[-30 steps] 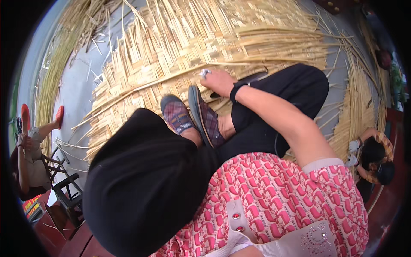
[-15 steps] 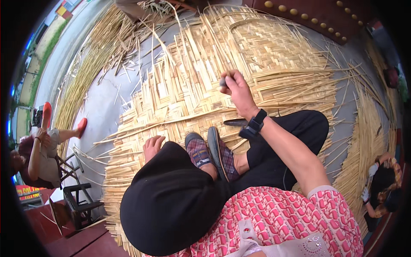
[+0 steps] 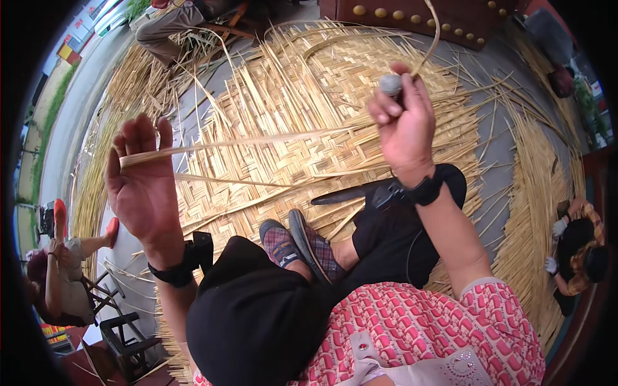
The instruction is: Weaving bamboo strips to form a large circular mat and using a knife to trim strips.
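Observation:
My left hand [image 3: 143,186] is raised, palm toward me with its fingers stretched up. A pale reed strip [image 3: 257,140] lies across its fingers and is caught in the crook of the thumb. From there the strip runs to my right hand [image 3: 407,125], whose fingers are closed round a grey, rounded, stone-like lump [image 3: 390,84]. A curved length of strip rises above these fingers. Both hands are over a woven reed mat [image 3: 393,64], with loose long strips across its left half. My plaid shoes [image 3: 286,248] rest on it.
A dark blade-like tool [image 3: 335,195] lies on the mat by my right knee. Reed bundles [image 3: 531,231] are on both sides. Beyond the mat stands a brown studded box [image 3: 412,19]. People sit at the left [image 3: 64,270], far left [image 3: 167,32] and right [image 3: 579,248].
My left hand has come up from the mat with the strip drawn across it. My right hand has moved right and farther away, still closed on the grey lump.

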